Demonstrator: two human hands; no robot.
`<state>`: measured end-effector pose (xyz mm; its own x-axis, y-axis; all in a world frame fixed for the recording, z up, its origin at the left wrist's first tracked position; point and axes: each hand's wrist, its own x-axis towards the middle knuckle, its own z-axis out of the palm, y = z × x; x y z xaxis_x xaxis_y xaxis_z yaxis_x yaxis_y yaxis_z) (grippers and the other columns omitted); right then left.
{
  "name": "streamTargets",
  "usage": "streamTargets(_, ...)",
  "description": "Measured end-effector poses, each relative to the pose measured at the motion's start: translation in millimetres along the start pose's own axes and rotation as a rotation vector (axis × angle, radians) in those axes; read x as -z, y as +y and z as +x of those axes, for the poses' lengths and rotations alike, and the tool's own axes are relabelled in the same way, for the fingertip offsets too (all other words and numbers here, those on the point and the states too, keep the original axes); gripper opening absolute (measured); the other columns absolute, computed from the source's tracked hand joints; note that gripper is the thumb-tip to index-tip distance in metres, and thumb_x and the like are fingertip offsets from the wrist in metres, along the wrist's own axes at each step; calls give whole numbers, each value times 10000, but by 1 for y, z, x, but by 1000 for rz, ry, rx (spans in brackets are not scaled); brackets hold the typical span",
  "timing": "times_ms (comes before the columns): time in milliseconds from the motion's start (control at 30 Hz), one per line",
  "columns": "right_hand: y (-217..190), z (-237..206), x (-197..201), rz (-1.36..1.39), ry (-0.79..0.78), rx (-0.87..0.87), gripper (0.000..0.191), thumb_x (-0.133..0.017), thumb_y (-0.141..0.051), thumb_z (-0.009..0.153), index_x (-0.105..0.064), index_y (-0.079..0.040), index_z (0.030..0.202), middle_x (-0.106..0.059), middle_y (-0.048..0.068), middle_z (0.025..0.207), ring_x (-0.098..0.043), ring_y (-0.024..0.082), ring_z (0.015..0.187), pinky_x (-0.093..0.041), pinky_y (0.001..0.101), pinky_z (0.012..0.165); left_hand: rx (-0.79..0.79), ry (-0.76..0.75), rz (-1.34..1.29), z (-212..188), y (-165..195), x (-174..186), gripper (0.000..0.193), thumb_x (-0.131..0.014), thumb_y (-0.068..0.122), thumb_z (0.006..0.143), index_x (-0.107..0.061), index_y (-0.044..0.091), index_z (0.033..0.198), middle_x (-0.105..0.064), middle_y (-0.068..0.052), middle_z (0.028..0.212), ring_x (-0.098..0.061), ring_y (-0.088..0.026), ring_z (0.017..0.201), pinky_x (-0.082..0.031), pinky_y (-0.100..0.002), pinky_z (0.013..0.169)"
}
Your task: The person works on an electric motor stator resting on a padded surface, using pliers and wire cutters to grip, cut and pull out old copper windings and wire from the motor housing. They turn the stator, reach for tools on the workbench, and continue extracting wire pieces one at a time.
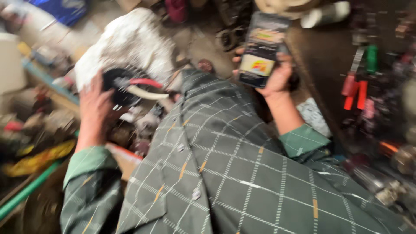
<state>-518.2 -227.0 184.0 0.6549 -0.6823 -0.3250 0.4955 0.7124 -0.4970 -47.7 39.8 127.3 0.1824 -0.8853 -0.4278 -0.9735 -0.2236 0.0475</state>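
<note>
The right hand [277,78] is wrapped around a dark rectangular smartphone [263,50] with a lit screen, fingers curled behind its lower half and the thumb along its near edge, holding it upright and slightly tilted. The left hand [93,106] lies spread, fingers open, against a round black part [118,84] of some blurred machine piece; the palm touches it, but whether the fingers actually clasp it I cannot tell — motion blur smears the contact.

Taking the round black part as the landmark: a curved red strip [145,81] and a pale cream curved piece [145,94] stick out of it toward the phone side. Just beyond it, farther from the person, sits a crumpled white cloth or sack [130,41]. The phone is well apart from it, across the person's chest and higher in the view.

Both arms wear the sleeves of a dark green shirt [234,173] crossed by thin white lines with small orange dashes, which fills the near part of the view.

On the side of the black part away from the phone, a cluttered shelf edge holds indistinct items, with a yellow blurred object [37,160] and a green pipe or rod [26,190] nearer the person. Far past the phone, a dark worktop [329,56] carries red-handled tools [355,93] and a green-handled one [372,58] — all too blurred to identify further.
</note>
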Motion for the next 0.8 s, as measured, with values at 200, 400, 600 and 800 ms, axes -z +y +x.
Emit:
streamTargets(200, -24, 2, -2, 48, -20, 9, 810, -569, -545, 944, -451, -12, 1542, -603, 252, 1404, -625, 388, 1256, -561, 566, 990, 10, -93, 126, 9, 12, 6, 950, -839, 784, 476, -768, 210, 1230, -146, -169, 1762, -311, -353, 1520, -259, -528, 1225)
streamTargets(400, -22, 2, -2, -50, 28, 111, 752, -554, -539, 998, -478, -21, 1537, -622, 222, 1383, -629, 371, 1244, -524, 520, 1053, 29, -134, 130, 11, 7, 5, 961, -846, 775, 459, -759, 227, 1244, -113, -157, 1755, -291, -343, 1526, -252, -538, 1205)
streamTargets(600, -5, -3, 19, -142, 151, 84, 632, -538, -498, 1006, -548, -44, 1445, -665, 128, 1347, -669, 291, 1211, -516, 454, 1104, 12, -88, 84, 4, 1, -3, 918, -866, 733, 476, -768, 203, 1219, -103, -164, 1763, -305, -363, 1522, -258, -546, 1207)
streamTargets(800, 13, 1, 45, -201, 404, 96, 397, -657, -354, 996, -648, -87, 1290, -692, 44, 1196, -670, 170, 1083, -520, 349, 1016, 1, -72, 38, 3, -1, -6, 935, -877, 733, 466, -772, 167, 1203, -125, -187, 1753, -316, -395, 1505, -263, -533, 1213)
